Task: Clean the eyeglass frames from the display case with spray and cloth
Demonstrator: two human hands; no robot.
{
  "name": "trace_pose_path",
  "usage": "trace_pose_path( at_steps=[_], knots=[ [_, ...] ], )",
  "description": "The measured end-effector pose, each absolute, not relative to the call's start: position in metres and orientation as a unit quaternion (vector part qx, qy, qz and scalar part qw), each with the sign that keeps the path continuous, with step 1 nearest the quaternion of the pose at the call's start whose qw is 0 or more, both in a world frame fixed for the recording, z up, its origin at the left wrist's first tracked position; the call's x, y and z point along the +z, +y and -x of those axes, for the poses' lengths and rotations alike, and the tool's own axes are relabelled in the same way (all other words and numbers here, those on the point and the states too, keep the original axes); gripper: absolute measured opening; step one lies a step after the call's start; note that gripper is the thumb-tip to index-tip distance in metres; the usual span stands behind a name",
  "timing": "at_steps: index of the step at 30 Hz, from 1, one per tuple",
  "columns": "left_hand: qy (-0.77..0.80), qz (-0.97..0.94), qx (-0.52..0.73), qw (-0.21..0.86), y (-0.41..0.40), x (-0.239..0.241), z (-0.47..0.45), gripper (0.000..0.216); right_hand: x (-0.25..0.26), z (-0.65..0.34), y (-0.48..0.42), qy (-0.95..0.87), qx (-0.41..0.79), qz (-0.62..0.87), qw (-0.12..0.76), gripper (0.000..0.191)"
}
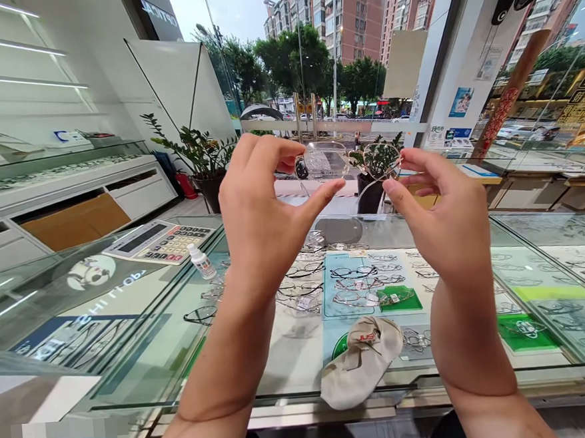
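Note:
I hold a pair of thin-rimmed glasses (347, 162) up at chest height, lenses facing away toward the shop window. My left hand (264, 211) pinches the left end of the frame between thumb and fingers. My right hand (442, 215) pinches the right end the same way. Both hands are raised above a glass display counter (132, 363). A crumpled beige cleaning cloth (361, 361) lies on the counter top below my hands.
A calculator (160, 241) and a small white dropper bottle (201, 261) sit on the counter at left. Several glasses frames lie on display under the glass (357, 284). Potted plants (199, 160) stand behind the counter by the window. White shelves and drawers (71, 201) line the left wall.

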State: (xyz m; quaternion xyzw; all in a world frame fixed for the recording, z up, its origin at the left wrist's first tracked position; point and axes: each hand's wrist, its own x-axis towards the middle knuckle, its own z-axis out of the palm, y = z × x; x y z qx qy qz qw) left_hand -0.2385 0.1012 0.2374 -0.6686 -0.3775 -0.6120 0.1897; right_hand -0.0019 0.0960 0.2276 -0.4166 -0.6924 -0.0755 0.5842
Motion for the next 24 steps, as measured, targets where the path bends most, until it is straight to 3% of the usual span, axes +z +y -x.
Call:
trace_pose_path(
  at_steps=[12,24],
  knots=[
    [-0.38,0.656,-0.622,0.195,0.102,0.236,0.236,0.046,0.231,0.006,0.093,-0.67,-0.026,0.399,0.626,0.038],
    [-0.376,0.654,-0.618,0.22,0.102,0.234,0.236,0.049,0.223,0.001,0.103,-0.697,-0.004,0.407,0.59,0.046]
  ],
)
